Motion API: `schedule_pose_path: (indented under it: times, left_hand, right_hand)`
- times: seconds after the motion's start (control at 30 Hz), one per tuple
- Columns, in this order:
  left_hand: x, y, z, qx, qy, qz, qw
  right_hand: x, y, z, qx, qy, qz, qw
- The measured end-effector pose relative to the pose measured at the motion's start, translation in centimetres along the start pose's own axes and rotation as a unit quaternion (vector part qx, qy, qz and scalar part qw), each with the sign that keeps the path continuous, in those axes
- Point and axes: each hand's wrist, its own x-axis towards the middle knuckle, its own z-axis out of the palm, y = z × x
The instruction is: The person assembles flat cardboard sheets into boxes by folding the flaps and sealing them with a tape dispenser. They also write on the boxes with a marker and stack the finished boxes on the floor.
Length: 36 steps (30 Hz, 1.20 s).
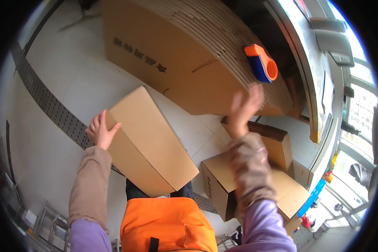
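Observation:
A brown cardboard box stands tilted in front of my body, its near end by my legs. My left hand grips its far left edge, thumb over the top face and fingers along the side. Off to the right, my right hand is in the air, smeared by motion, with its fingers stretched out and nothing visible in it. Just beyond its fingertips, an orange and blue tape dispenser rests on the upper edges of a large stack of flat cardboard sheets.
More folded cardboard and a box with open flaps sit at the right, partly behind my right forearm. A workbench edge runs along the far right, near windows. A perforated dark strip crosses the pale tiled floor.

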Motion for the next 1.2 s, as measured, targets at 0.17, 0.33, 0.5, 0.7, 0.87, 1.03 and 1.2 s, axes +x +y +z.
schedule_pose_path:
  times: [0.17, 0.33, 0.5, 0.7, 0.87, 1.03, 1.2]
  left_hand:
    - [-0.6, 1.3, 0.5, 0.018, -0.072, -0.045, 0.996]
    - [-0.4, 1.8, 0.1, -0.008, -0.078, -0.045, 0.996]
    - [-0.4, 2.0, -0.9, -0.037, -0.096, -0.051, 0.993]
    - [-0.2, 1.7, -0.4, -0.044, -0.088, -0.058, 0.993]
    - [0.6, 2.1, -3.8, -0.329, -0.057, 0.051, 0.941]
    - [1.6, 0.9, -11.3, -0.749, -0.410, 0.079, 0.514]
    - [1.4, 0.3, -13.7, -0.604, -0.334, 0.096, 0.717]
  right_hand:
    - [10.3, 11.6, 2.9, -0.194, -0.313, 0.057, 0.928]
    - [7.6, 5.9, 1.6, -0.167, -0.266, 0.184, 0.931]
    - [2.1, -7.1, -4.0, 0.296, -0.254, 0.241, 0.888]
    - [-1.8, -21.6, -7.3, 0.507, -0.377, 0.385, 0.673]
    - [-3.5, -26.6, -7.5, 0.506, -0.493, 0.346, 0.618]
    - [-4.3, -28.3, -8.3, 0.526, -0.536, 0.363, 0.552]
    - [-5.5, -28.4, -8.7, 0.514, -0.577, 0.346, 0.532]
